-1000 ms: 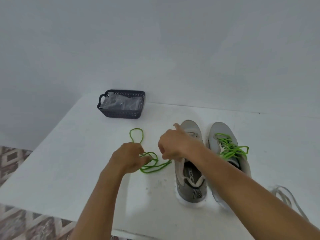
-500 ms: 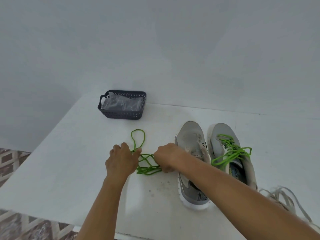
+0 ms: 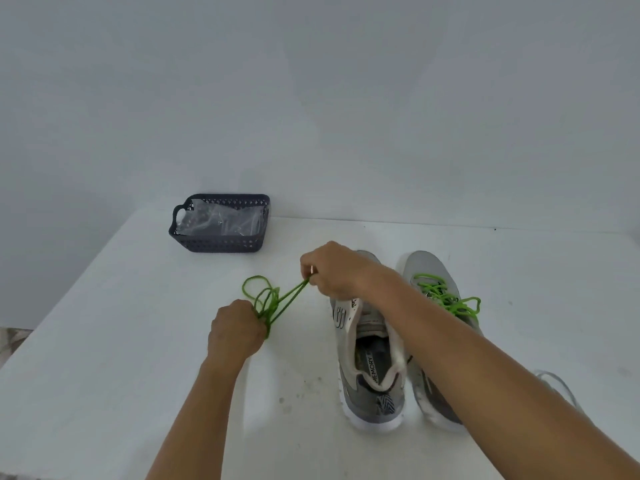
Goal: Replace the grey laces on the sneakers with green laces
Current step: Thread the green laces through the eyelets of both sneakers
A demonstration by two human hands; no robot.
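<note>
right hand (image 3: 337, 271): I've got it pinching strands of the loose green lace (image 3: 273, 301), raised above the worktop (image 3: 104, 341) in front of the left sneaker's toe.
left hand (image 3: 235, 332): fingers curled round the bunched end of the same lace, low near the worktop; lace runs taut-ish between my two hands, one loop sticking out toward the basket.
right sneaker (image 3: 440, 327): green lace already threaded, ends lying loose over the tongue; can't tell if it's tied.
left sneaker (image 3: 367, 362): eyelets look bare, tongue open, no lace in it.
grey laces (image 3: 557, 386): pale loops at my right forearm's edge on the worktop look like the removed ones, mostly hidden.
progress: my read is roughly halfway. Left to do: untangle this lace, thread the left sneaker.
writing: "MEMORY" readable on the left sneaker's insole, rest cut off; a logo mark on its side, too blurred to name.
basket (image 3: 221, 242): dark, holds clear plastic wrap, well apart from the sneakers.
</note>
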